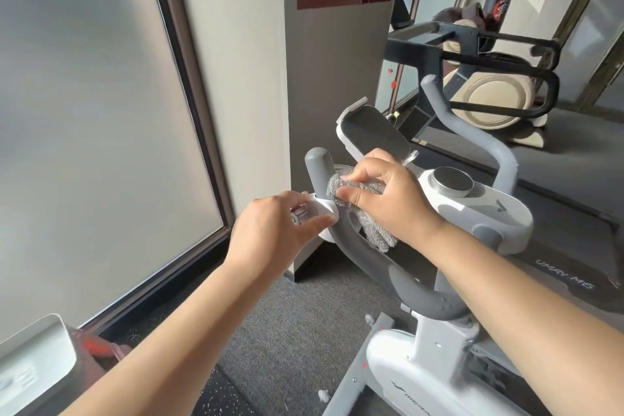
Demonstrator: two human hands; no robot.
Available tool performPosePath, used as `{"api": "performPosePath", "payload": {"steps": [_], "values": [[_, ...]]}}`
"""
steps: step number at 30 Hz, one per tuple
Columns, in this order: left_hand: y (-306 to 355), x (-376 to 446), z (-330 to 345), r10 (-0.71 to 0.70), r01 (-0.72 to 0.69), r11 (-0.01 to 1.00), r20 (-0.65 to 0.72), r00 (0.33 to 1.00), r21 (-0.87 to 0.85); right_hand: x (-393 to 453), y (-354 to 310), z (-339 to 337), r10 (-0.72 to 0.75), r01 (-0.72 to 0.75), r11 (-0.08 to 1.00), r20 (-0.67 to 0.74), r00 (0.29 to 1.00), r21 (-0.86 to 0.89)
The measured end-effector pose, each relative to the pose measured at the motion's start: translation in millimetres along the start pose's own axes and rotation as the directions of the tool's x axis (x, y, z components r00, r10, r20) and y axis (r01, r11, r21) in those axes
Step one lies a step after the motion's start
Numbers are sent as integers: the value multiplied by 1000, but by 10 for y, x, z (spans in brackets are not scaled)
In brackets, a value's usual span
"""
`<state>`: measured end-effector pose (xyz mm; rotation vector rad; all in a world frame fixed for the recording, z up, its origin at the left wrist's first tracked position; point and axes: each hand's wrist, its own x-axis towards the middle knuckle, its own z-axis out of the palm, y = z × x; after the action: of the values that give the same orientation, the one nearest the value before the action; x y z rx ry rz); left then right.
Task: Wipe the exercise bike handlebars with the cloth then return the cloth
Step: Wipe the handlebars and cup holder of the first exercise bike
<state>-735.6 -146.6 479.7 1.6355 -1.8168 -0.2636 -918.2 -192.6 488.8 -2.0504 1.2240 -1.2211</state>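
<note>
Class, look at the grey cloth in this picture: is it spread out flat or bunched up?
Bunched up. The right hand squeezes the cloth into a wad against the handlebar, with a loose end hanging below.

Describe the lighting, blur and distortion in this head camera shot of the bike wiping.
Head view: sunlight from the frosted window brightens the wall and both forearms; the wide lens bows the window frame; the right hand gripping the grey cloth on the handlebar is fairly sharp, the left hand on the white clamp too; the bottom-left corner is smeared.
</note>
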Motion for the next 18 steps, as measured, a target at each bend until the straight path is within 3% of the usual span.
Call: {"api": "performPosePath", "payload": {"steps": [5,12,14,18], "values": [[30,-47,67,-25,25,1000,-63,998,-8,-364,143,-132,75,-67,997,225,971,-42],[78,-109,123,-28,21,998,-97,995,-66,-98,-57,-23,8,-9,999,21,1000,36],[66,-117,134,-22,13,996,-103,994,-86,-97,-48,-10,-16,15,1000,47,999,25],[51,-151,183,-1,-5,999,-153,988,-39,-306,72,-118,20,-10,999,233,972,-46]]}}
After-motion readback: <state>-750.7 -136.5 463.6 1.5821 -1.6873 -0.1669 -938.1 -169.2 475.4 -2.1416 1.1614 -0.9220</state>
